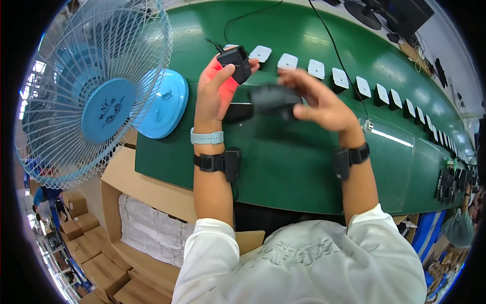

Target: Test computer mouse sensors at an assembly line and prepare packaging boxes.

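Observation:
My left hand (215,86) is closed around a small black corded scanner (236,64), its cable rising from the top. Red light falls across that palm and the fingers. To its right, my right hand (321,99) grips a dark, box-like black device (276,100), smeared by motion, so its exact kind cannot be made out. The thumb is at its lower right side and the fingers are over its far side. Beneath the two hands, a flat black object (239,112) lies on the green table (288,172), partly hidden by the moving device.
A long row of black units with white tops (316,69) curves along the table to the far right. A blue fan (109,109) stands at the left, above an open cardboard box (152,230). A black cable (334,40) crosses the table; a monitor (397,17) stands behind.

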A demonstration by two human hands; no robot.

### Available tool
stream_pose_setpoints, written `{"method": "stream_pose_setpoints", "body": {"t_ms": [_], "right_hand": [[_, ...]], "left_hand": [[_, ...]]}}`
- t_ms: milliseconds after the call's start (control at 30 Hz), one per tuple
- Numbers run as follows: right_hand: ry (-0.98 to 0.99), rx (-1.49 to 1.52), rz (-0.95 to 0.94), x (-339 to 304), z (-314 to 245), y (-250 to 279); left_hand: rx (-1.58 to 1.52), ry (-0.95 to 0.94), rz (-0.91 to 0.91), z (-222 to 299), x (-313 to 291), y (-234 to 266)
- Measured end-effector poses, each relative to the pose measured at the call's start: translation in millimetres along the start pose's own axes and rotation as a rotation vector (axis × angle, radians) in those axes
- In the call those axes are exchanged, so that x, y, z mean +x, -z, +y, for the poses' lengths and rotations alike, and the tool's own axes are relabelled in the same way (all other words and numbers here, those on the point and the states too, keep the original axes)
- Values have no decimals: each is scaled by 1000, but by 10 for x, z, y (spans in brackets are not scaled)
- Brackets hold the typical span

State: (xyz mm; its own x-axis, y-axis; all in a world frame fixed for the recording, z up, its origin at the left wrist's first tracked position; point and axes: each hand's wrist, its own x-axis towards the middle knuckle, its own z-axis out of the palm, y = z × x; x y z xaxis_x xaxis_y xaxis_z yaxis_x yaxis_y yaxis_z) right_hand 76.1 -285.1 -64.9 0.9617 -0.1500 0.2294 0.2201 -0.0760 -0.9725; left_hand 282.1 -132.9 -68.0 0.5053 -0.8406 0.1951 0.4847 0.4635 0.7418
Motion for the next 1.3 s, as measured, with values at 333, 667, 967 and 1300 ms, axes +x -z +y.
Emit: {"method": "stream_pose_setpoints", "body": {"t_ms": [333, 667, 967, 1300], "right_hand": [[185, 94, 407, 613, 157, -352], [281, -265, 446, 542, -22, -348], [345, -287, 448, 555, -33, -440], [92, -571, -120, 248, -114, -73]], "left_hand": [[340, -25, 54, 5, -35, 122], [223, -34, 30, -25, -80, 193], [301, -93, -21, -34, -124, 321], [-165, -18, -64, 58, 1, 335]]}}
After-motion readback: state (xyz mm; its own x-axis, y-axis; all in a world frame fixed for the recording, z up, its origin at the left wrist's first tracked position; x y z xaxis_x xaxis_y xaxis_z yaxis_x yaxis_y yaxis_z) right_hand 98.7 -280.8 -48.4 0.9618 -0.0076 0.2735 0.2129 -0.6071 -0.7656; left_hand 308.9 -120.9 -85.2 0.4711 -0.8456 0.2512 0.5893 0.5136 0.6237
